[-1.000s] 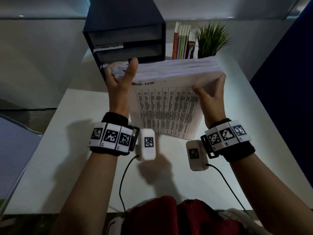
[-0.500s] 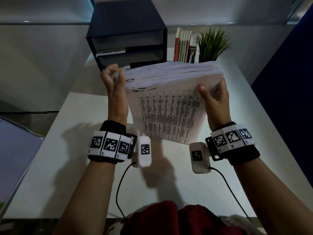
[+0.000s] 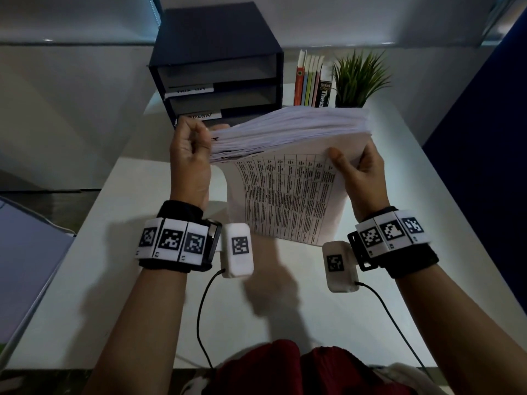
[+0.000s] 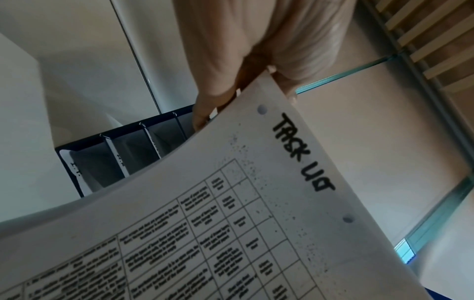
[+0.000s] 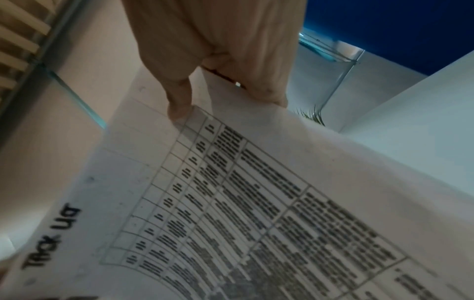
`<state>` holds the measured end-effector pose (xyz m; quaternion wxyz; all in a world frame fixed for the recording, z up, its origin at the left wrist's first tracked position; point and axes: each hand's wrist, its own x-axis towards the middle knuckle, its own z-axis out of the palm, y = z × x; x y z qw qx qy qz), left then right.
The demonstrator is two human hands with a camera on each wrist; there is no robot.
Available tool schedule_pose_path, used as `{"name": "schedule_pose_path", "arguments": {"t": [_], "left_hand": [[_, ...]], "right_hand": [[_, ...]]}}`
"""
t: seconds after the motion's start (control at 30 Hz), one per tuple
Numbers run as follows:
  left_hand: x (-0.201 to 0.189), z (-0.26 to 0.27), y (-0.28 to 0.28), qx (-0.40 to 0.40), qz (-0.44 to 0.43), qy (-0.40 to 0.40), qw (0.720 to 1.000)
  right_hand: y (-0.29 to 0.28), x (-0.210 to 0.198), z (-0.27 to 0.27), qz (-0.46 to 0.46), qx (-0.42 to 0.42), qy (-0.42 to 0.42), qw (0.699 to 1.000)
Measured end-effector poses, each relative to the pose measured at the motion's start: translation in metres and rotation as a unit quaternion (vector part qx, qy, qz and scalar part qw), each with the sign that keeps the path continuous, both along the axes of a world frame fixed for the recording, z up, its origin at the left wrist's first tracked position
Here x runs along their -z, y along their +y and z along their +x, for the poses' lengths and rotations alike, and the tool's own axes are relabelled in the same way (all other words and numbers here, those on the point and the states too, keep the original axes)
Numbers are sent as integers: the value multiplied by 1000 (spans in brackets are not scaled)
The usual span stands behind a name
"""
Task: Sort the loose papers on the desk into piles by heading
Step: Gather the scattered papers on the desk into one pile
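I hold a thick stack of papers [image 3: 288, 129] up over the white desk [image 3: 119, 252], its front sheet [image 3: 285, 195] a printed table with a handwritten heading [image 4: 302, 154]. My left hand [image 3: 191, 143] grips the stack's left top corner, fingers curled round the sheets' edges [image 4: 212, 105]. My right hand [image 3: 356, 169] holds the right side, thumb [image 5: 179, 107] pressed on the front sheet and fingers behind the stack. The front sheet [image 5: 256, 203] bows toward me.
A dark three-shelf paper tray [image 3: 216, 69] with labelled shelves stands at the desk's back. Beside it stand several books [image 3: 310, 81] and a small green plant [image 3: 359, 78]. A blue partition [image 3: 484, 109] borders the right side. Cables [image 3: 205, 315] trail from both wrist cameras.
My left hand went from one finger raised at the stack's corner to curled fingers gripping the sheets. The stack has fanned open at the left and tilted a little.
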<state>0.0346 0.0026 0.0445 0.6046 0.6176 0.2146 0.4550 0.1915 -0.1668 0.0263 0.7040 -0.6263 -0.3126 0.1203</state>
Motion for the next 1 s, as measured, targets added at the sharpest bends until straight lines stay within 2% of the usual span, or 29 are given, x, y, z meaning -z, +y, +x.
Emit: {"name": "schedule_pose_path", "arguments": {"t": [0.07, 0.17, 0.23, 0.33, 0.4, 0.47, 0.57, 0.63, 0.73, 0.87, 1.0], "left_hand": [[-1, 1, -1, 1, 2, 1, 1000], [-5, -1, 4, 5, 15, 7, 1000], [-12, -4, 10, -15, 35, 12, 999], [-23, 0, 18, -73, 23, 22, 997], [-15, 9, 24, -113, -2, 84, 990], [9, 19, 27, -119, -45, 187, 974], [58, 24, 16, -130, -78, 346, 926], [81, 23, 2, -136, -86, 393, 905], [103, 22, -3, -128, -83, 419, 895], [120, 22, 2, -128, -62, 413, 899], [112, 22, 13, -95, 7, 456, 885]], "right_hand": [[1, -2, -3, -17, 13, 13, 1000], [3, -14, -10, 26, 43, 15, 999], [3, -27, -12, 48, 40, 16, 998], [0, -39, -10, 11, 8, 31, 999], [2, -30, -8, -29, 2, 101, 994], [5, -5, -10, -89, 14, 194, 977], [6, 44, -14, -192, 41, 261, 945], [6, 77, -9, -254, 54, 262, 929], [1, 112, 1, -341, 46, 236, 909], [-5, 121, 3, -425, 37, 221, 877], [-9, 116, -2, -462, 21, 134, 877]]}}
